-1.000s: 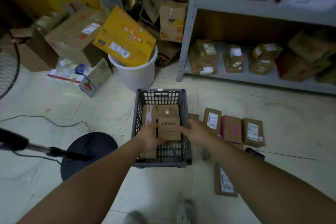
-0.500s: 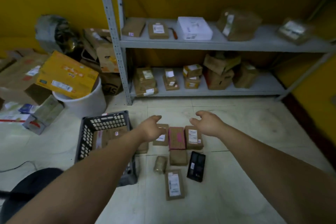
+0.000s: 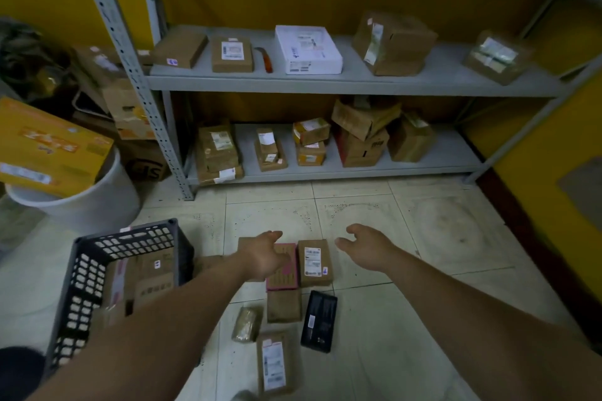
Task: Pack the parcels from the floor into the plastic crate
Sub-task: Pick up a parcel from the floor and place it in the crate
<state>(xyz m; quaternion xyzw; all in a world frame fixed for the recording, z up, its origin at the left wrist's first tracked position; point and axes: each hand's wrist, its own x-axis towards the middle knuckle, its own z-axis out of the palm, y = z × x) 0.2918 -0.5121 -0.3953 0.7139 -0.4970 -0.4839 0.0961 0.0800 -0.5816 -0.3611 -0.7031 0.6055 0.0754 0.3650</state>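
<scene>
A dark grey plastic crate [image 3: 81, 273] stands on the floor at the lower left with a few brown parcels [image 3: 153, 283] inside. Several parcels lie on the tiles to its right: a pink one [image 3: 286, 273], a brown labelled one [image 3: 314, 262], a plain brown one [image 3: 283, 306], a black flat box [image 3: 319, 321], a small wrapped packet [image 3: 246, 324] and a long labelled parcel [image 3: 273, 363]. My left hand [image 3: 264, 254] hovers over the pink parcel, fingers relaxed, holding nothing. My right hand [image 3: 366, 246] is open above bare floor, just right of the brown labelled parcel.
A grey metal shelf [image 3: 325, 81] with many boxes stands against the yellow wall behind the parcels. A white bucket [image 3: 91, 202] holding a yellow box [image 3: 49, 150] sits left of the shelf, behind the crate. Bare tiled floor lies to the right.
Both hands left the crate and moved right, out over the parcels on the floor. The view swung right and up, from the crate to the shelf.
</scene>
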